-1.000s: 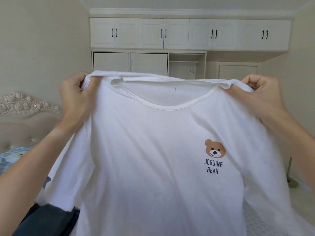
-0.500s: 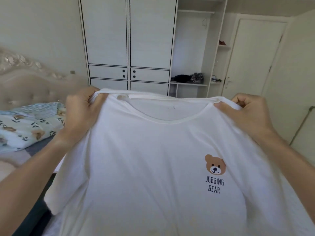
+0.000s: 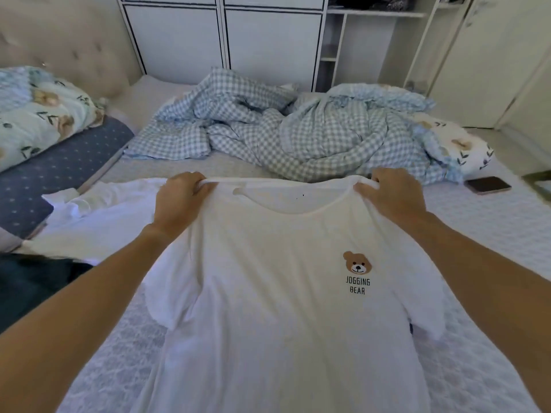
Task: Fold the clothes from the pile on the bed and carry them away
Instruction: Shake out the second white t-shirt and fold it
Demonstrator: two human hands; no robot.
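Observation:
A white T-shirt (image 3: 268, 308) with a small bear print and the words JOGGING BEAR is stretched out front side up, low over the bed (image 3: 492, 234). My left hand (image 3: 179, 201) grips its left shoulder by the collar. My right hand (image 3: 390, 195) grips the right shoulder. The shirt's lower part runs toward me and out of the frame. Another white garment (image 3: 89, 216) lies crumpled on the bed to the left, and a dark garment (image 3: 32, 281) sits beside it at the left edge.
A rumpled blue checked duvet (image 3: 283, 135) fills the far half of the bed. A phone (image 3: 489, 185) lies on the mattress at the right. Floral pillows (image 3: 38, 111) and a padded headboard (image 3: 71, 49) stand at the left; a white wardrobe (image 3: 223, 40) stands behind the bed.
Both hands have brought the T-shirt down from held-up height to low over the bed. My view has tipped down from the wardrobe to the mattress.

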